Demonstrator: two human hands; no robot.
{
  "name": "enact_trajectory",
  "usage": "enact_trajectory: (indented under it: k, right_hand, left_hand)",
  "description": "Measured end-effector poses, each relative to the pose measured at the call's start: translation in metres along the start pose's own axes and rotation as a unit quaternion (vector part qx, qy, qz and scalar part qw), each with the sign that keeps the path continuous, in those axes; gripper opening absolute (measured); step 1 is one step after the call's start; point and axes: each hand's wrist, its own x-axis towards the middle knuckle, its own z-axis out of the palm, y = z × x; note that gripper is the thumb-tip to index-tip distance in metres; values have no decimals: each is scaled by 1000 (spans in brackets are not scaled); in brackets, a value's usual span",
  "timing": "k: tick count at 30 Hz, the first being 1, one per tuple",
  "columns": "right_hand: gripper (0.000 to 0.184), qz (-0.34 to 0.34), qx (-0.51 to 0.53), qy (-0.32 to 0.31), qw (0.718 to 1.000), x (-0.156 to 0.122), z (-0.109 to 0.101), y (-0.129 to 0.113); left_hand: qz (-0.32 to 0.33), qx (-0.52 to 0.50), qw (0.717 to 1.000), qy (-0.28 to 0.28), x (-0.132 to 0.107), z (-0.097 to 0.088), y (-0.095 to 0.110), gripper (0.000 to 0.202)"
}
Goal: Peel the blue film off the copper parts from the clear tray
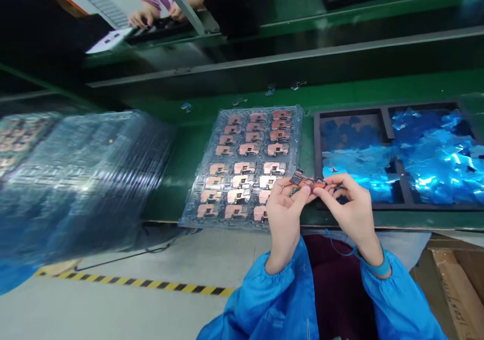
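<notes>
Between both hands is a small circuit board point(305, 181), coppery with dark parts, held above the right edge of a clear plastic tray. My left hand point(286, 206) pinches its left end, thumb on top. At the other end, my right hand point(348, 199) grips the board between thumb and fingers. Rows of similar copper-coloured boards lie in the clear tray point(200, 171) just left of the hands. To the right, a black divided box point(388, 123) holds heaps of blue film pieces point(442, 153).
Tall stacks of clear trays point(94, 174) stand on the left. Small loose scraps point(270, 90) lie along the back of the green bench point(166, 179). Beyond the rail, a co-worker's hands point(145, 17) work over a dark tray. A cardboard box point(449, 289) is at lower right.
</notes>
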Motion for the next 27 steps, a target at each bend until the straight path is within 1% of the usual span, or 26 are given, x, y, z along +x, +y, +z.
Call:
enact_trajectory:
  k: [3, 5, 6, 8, 9, 10, 12, 14, 16, 17, 19, 22, 25, 27]
  right_hand:
    - [20, 45, 64, -10, 997, 1, -2, 4]
    - [26, 53, 82, -7, 995, 1, -7, 4]
    - [31, 52, 82, -2, 995, 2, -11, 4]
    - [38, 43, 68, 9, 997, 3, -19, 5]
    - [38, 39, 57, 13, 998, 4, -23, 6]
    - [38, 37, 47, 15, 998, 4, -27, 8]
    - [34, 39, 33, 12, 999, 6, -31, 10]
    - [32, 40, 24, 6, 999, 6, -32, 12]
    - [33, 35, 13, -4, 999, 7, -30, 11]
    - [33, 31, 6, -11, 999, 6, -29, 10]
    - [32, 26, -7, -21, 999, 6, -28, 8]
    - [30, 21, -16, -25, 999, 6, -29, 6]
    - [28, 16, -19, -14, 1000, 7, -33, 5]
    - [26, 10, -19, -7, 1000, 7, -35, 4]
  left_hand:
    - [33, 9, 999, -9, -2, -2, -2, 38]
    - [52, 33, 998, -18, 1, -10, 0, 35]
    - [67, 55, 996, -20, 3, -18, 4, 33]
    - [112, 132, 985, -14, 8, -43, 18, 27]
    - [139, 186, 973, -6, 10, -60, 28, 25]
    - [166, 245, 955, 3, 12, -78, 39, 24]
    - [207, 357, 911, 6, 16, -116, 60, 25]
    - [209, 433, 877, -9, 21, -150, 74, 26]
    - [177, 474, 862, -26, 28, -176, 80, 25]
    - [161, 492, 855, -33, 31, -184, 80, 24]
    - [148, 528, 835, -51, 36, -195, 75, 24]
    - [161, 569, 803, -79, 38, -198, 70, 26]
    - [198, 586, 783, -72, 38, -190, 78, 22]
    - [232, 582, 777, -66, 45, -177, 90, 20]
